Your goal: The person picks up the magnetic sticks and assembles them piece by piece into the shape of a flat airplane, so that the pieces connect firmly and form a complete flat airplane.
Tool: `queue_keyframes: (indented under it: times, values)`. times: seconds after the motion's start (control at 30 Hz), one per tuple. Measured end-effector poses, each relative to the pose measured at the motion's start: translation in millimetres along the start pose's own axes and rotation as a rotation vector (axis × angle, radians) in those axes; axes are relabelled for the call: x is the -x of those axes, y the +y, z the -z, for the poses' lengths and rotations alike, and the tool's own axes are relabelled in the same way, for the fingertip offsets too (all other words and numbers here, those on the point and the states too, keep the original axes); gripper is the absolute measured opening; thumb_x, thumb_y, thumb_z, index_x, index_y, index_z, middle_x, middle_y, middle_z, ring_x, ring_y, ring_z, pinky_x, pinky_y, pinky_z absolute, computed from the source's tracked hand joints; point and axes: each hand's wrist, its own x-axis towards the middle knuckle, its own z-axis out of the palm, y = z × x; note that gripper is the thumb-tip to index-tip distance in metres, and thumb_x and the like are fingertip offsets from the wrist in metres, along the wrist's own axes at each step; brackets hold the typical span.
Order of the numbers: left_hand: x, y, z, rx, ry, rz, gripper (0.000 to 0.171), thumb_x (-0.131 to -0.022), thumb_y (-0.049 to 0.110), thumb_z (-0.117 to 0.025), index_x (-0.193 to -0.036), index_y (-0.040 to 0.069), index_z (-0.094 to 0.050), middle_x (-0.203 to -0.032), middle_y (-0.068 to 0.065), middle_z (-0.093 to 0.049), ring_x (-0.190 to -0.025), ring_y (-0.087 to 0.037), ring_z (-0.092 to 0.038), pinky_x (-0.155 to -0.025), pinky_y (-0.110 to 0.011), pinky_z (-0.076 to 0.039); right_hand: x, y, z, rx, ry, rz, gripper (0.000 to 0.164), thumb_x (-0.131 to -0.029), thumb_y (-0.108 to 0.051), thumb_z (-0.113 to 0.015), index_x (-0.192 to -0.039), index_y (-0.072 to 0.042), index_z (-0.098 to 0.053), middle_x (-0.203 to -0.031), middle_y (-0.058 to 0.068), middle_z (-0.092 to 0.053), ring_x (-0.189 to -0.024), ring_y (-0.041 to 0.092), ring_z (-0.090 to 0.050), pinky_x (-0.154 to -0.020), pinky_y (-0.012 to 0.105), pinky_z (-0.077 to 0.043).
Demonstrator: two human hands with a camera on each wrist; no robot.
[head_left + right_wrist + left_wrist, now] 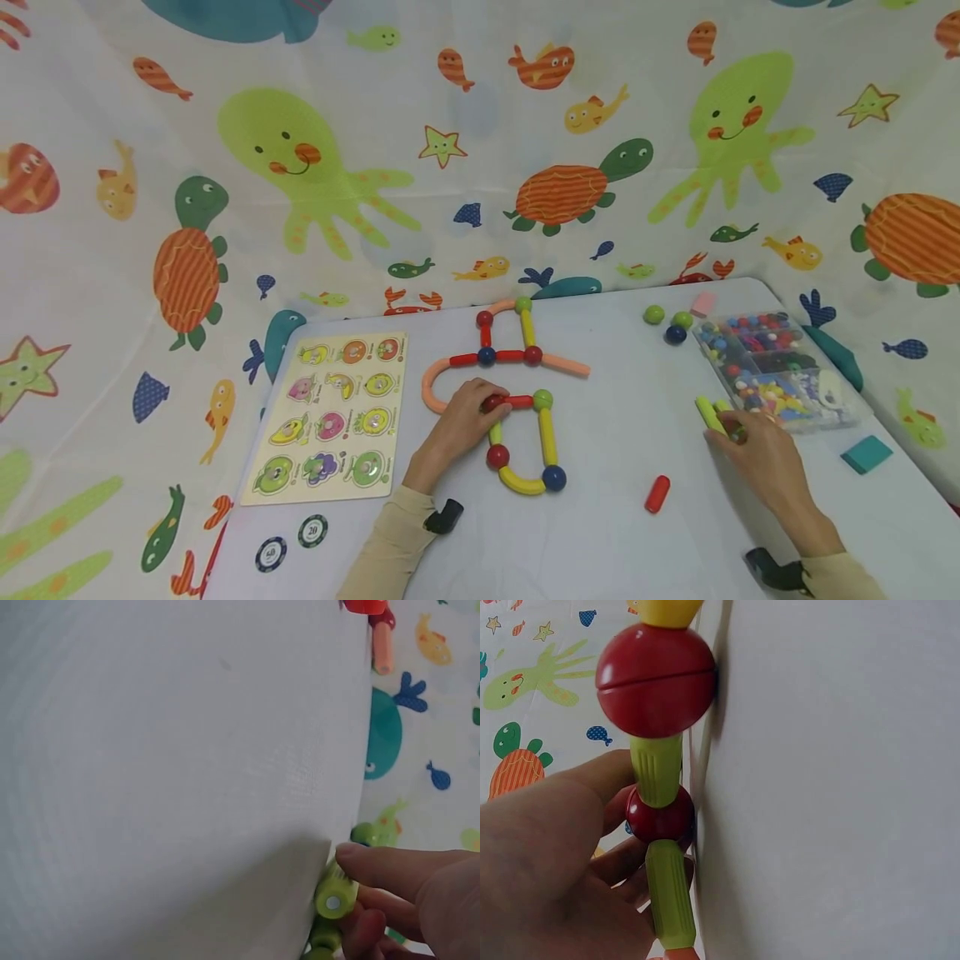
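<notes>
A chain of coloured magnetic rods and balls lies on the white table. My left hand (463,418) holds a red ball (660,814) at the upper left corner of the lower loop, fingers round its far side. Light green rods (671,892) join that ball on two sides in the left wrist view. The lower loop also has a yellow rod (549,436), a blue ball (554,478) and a curved yellow rod (522,482). On the right, my right hand (765,454) pinches a light green rod (336,894) between thumb and fingers. More green pieces (324,935) lie by its fingers, partly hidden.
A fruit puzzle board (327,417) lies at left, with two chips (312,531) below it. A compartment box (772,367) of small beads stands at right, beside a teal block (867,454). Loose balls (676,334) sit at the back; a red rod (657,494) lies in front.
</notes>
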Motion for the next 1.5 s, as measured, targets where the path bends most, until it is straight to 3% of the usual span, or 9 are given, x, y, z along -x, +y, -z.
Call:
queue_keyframes:
  times: [0.37, 0.6, 0.7, 0.87, 1.1, 1.2, 1.37, 1.5]
  values:
    - [-0.1, 0.0, -0.3, 0.004, -0.005, 0.010, 0.030, -0.097, 0.033, -0.069, -0.124, 0.018, -0.070, -0.122, -0.001, -0.063, -0.111, -0.017, -0.055, -0.100, -0.038, -0.050, 0.9, -6.3, 1.2, 0.038, -0.043, -0.067, 0.044, -0.083, -0.020, -0.083, -0.112, 0.009, -0.070, -0.095, 0.024, -0.071, -0.078, 0.033, -0.065, -0.052, 0.031, -0.043]
    - [-1.5, 1.0, 1.1, -0.005, -0.010, 0.020, 0.031, -0.097, 0.034, -0.069, -0.124, 0.018, -0.070, -0.121, -0.001, -0.063, -0.109, -0.017, -0.054, -0.098, -0.037, -0.050, -1.0, -8.7, 0.2, 0.064, -0.052, -0.079, 0.044, -0.083, -0.020, -0.083, -0.113, 0.010, -0.069, -0.096, 0.026, -0.071, -0.073, 0.029, -0.062, -0.051, 0.029, -0.041]
    - [-1.9, 1.1, 1.6, -0.004, -0.012, 0.021, 0.031, -0.098, 0.034, -0.068, -0.124, 0.018, -0.070, -0.121, -0.001, -0.063, -0.109, -0.017, -0.054, -0.098, -0.036, -0.050, -1.5, -8.0, -0.6, 0.022, -0.034, -0.056, 0.039, -0.086, -0.020, -0.080, -0.112, 0.007, -0.071, -0.096, 0.024, -0.073, -0.070, 0.025, -0.061, -0.049, 0.027, -0.038]
    - [-2.1, 0.4, 1.4, -0.002, -0.016, 0.020, 0.032, -0.098, 0.035, -0.068, -0.125, 0.018, -0.070, -0.121, -0.001, -0.063, -0.110, -0.017, -0.054, -0.098, -0.036, -0.050, -7.4, -8.7, -0.1, -0.114, -0.027, -0.044, 0.032, -0.091, -0.022, -0.075, -0.112, 0.002, -0.073, -0.098, 0.022, -0.074, -0.075, 0.023, -0.065, -0.051, 0.023, -0.042]
    - [-2.8, -0.2, 2.8, 0.000, -0.002, 0.001, 0.032, -0.097, 0.035, -0.069, -0.124, 0.017, -0.070, -0.122, -0.003, -0.063, -0.111, -0.019, -0.055, -0.100, -0.039, -0.049, -28.9, -21.0, 3.8, -0.229, -0.146, -0.122, 0.047, -0.097, -0.044, -0.067, -0.125, -0.006, -0.070, -0.107, 0.017, -0.073, -0.077, 0.011, -0.059, -0.056, 0.025, -0.046]
    - [-2.8, -0.2, 4.4, 0.004, 0.001, 0.000, 0.032, -0.097, 0.034, -0.069, -0.124, 0.016, -0.070, -0.122, -0.004, -0.063, -0.111, -0.019, -0.055, -0.099, -0.039, -0.049, -39.3, -30.3, 0.5, -0.253, -0.161, -0.064, 0.046, -0.096, -0.044, -0.068, -0.125, -0.009, -0.070, -0.108, 0.014, -0.073, -0.077, 0.008, -0.058, -0.057, 0.025, -0.045]
    - [-2.8, -1.0, 4.9, 0.003, -0.003, -0.005, 0.031, -0.098, 0.034, -0.068, -0.123, 0.016, -0.070, -0.121, -0.003, -0.063, -0.110, -0.019, -0.055, -0.098, -0.039, -0.049, -54.7, -51.2, -13.4, -0.274, -0.101, 0.167, 0.029, -0.092, -0.026, -0.076, -0.118, -0.013, -0.074, -0.100, 0.007, -0.074, -0.071, 0.004, -0.056, -0.055, 0.023, -0.043]
    - [-2.8, -1.0, 1.6, 0.013, -0.014, -0.004, 0.030, -0.099, 0.034, -0.067, -0.123, 0.017, -0.070, -0.121, -0.002, -0.063, -0.110, -0.017, -0.055, -0.097, -0.037, -0.049, -64.1, -68.1, -24.9, -0.289, -0.130, 0.271, 0.026, -0.090, -0.019, -0.078, -0.116, -0.016, -0.075, -0.101, 0.001, -0.073, -0.073, 0.007, -0.054, -0.060, 0.022, -0.044]
